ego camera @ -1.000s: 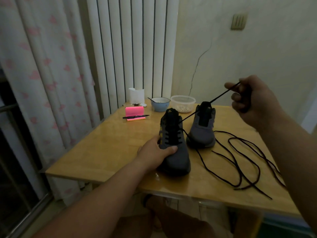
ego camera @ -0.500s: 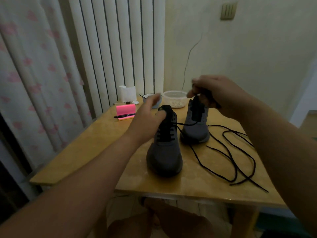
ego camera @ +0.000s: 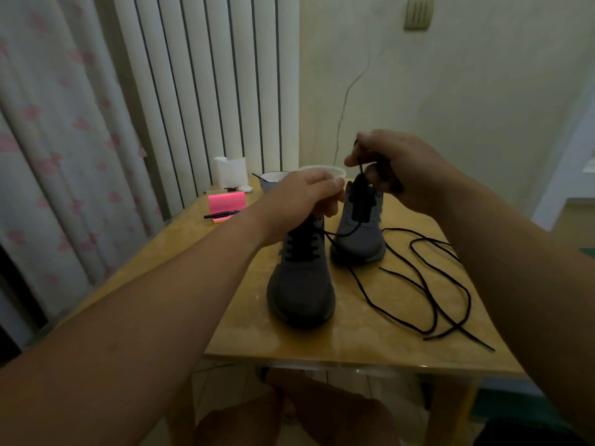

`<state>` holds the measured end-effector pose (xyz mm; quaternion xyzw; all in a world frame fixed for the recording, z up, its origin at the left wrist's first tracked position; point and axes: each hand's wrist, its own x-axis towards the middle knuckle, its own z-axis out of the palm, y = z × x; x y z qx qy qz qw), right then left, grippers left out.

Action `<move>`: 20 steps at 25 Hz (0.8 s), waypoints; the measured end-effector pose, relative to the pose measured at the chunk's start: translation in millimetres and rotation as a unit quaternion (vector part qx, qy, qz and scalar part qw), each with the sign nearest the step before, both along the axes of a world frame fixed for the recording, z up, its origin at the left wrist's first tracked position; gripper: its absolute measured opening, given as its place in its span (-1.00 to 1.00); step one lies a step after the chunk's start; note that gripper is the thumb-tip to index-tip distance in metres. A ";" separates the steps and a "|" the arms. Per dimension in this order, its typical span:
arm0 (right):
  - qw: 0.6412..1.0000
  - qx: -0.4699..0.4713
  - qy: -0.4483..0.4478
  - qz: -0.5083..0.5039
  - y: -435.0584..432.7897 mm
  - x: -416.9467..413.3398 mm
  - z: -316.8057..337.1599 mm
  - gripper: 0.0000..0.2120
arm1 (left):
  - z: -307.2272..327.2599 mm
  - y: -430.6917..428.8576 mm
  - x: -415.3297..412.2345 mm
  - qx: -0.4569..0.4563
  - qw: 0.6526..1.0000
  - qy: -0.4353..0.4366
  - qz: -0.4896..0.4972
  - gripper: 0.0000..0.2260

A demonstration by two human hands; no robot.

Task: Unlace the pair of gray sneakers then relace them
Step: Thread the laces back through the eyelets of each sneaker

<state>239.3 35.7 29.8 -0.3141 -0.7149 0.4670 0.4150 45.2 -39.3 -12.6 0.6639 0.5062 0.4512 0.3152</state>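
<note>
Head camera, looking down at a wooden counter in dim light. The near sneaker, gray with black lacing across its lower eyelets, stands mid-counter, toe toward the viewer. The far sneaker stands just behind it to the right, with no lacing visible.

1 second ago the left hand pressed on the near sneaker's side while the right hand pulled a lace end taut, high to the right. Now the left hand has risen to the near sneaker's collar, fingers curled round its top. The right hand has dropped in behind the near sneaker, pinching the lace end, and the strand hangs slack. This likely means 1 pull is finished and the hands are resetting for the next eyelet.

A loose lace lies in loops right of the near sneaker. Behind the near sneaker stand a blue bowl, with a thin handle sticking out, and a clear tub. The contents of both cannot be made out.
</note>
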 end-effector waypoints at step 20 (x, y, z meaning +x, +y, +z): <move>0.881 0.174 -0.410 -0.160 -7.9 -48.3 -125.0 -0.83 | -101.1 -8.4 -23.7 0.102 0.959 0.118 0.236 -0.68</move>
